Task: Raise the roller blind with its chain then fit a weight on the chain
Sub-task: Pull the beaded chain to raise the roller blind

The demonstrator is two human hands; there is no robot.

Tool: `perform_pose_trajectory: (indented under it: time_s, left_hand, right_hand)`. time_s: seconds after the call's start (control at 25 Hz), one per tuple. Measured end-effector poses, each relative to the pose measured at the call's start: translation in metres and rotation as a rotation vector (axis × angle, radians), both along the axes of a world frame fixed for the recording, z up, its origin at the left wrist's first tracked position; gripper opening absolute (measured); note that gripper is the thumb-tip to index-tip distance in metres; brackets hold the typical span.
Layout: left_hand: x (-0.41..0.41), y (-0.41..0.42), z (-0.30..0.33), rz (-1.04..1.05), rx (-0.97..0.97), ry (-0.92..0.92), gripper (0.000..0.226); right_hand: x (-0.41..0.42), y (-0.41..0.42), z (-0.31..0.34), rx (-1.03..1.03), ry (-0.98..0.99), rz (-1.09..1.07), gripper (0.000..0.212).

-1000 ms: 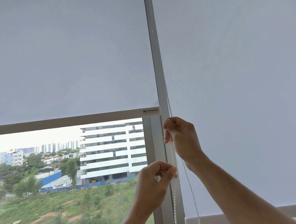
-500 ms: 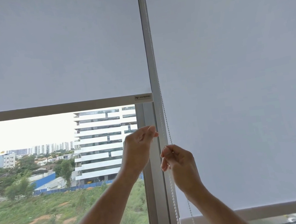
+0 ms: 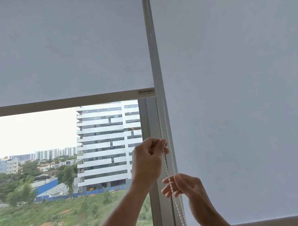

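Note:
The left roller blind (image 3: 56, 49) is part way up, its bottom bar (image 3: 56, 104) well above the sill. A white bead chain (image 3: 160, 122) hangs in two strands along the window frame between the two blinds. My left hand (image 3: 149, 162) pinches the left strand at about mid height. Lower down, my right hand (image 3: 184, 186) has its fingers loosely spread around the chain, which passes across them. No weight is in view.
A second grey blind (image 3: 242, 91) on the right hangs low, its bottom bar (image 3: 263, 225) near the frame's lower edge. The vertical window frame (image 3: 154, 169) stands between them. Buildings and a grassy plot show through the glass.
The left blind's bottom bar has risen. My left hand went up and took the chain high; my right hand slid down the chain and loosened its fingers.

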State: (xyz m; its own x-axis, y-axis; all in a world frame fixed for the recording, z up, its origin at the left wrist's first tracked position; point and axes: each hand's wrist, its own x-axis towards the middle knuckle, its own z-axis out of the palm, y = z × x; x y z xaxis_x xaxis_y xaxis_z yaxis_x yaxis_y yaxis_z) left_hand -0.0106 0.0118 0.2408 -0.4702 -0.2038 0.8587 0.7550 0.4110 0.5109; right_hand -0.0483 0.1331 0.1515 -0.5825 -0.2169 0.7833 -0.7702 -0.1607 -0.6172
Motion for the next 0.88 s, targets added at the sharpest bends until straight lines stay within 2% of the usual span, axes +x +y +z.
perform_pose_trajectory:
  time_s: [0.08, 0.12, 0.24, 0.4, 0.56, 0.68, 0.8, 0.88]
  left_hand:
    - [-0.001, 0.001, -0.006, 0.027, -0.037, 0.023, 0.015]
    - [-0.002, 0.001, -0.01, 0.041, -0.055, 0.032, 0.015]
    - [-0.002, 0.0, -0.023, 0.048, -0.082, 0.057, 0.017]
    - [-0.003, -0.003, -0.036, 0.09, -0.114, 0.067, 0.02]
    - [-0.003, -0.004, -0.048, 0.078, -0.117, 0.045, 0.02]
    - [-0.003, -0.008, -0.051, 0.051, -0.138, 0.028, 0.02]
    - [-0.002, -0.019, -0.05, -0.11, -0.178, -0.016, 0.013]
    - [-0.001, -0.028, -0.048, -0.186, -0.168, -0.02, 0.027]
  right_hand:
    - [-0.003, -0.005, 0.007, -0.082, -0.016, -0.036, 0.06]
    - [-0.004, -0.009, 0.014, -0.135, -0.015, -0.053, 0.063]
    - [-0.001, -0.018, 0.046, -0.213, 0.035, -0.121, 0.051]
    - [0.005, -0.023, 0.105, -0.137, 0.034, -0.235, 0.04]
    - [0.016, -0.027, 0.152, -0.064, 0.075, -0.186, 0.033]
    - [0.02, -0.031, 0.155, -0.096, 0.133, -0.212, 0.043]
    - [0.022, -0.027, 0.143, -0.161, 0.142, -0.219, 0.044]
    - [0.023, -0.023, 0.134, -0.164, 0.153, -0.24, 0.044]
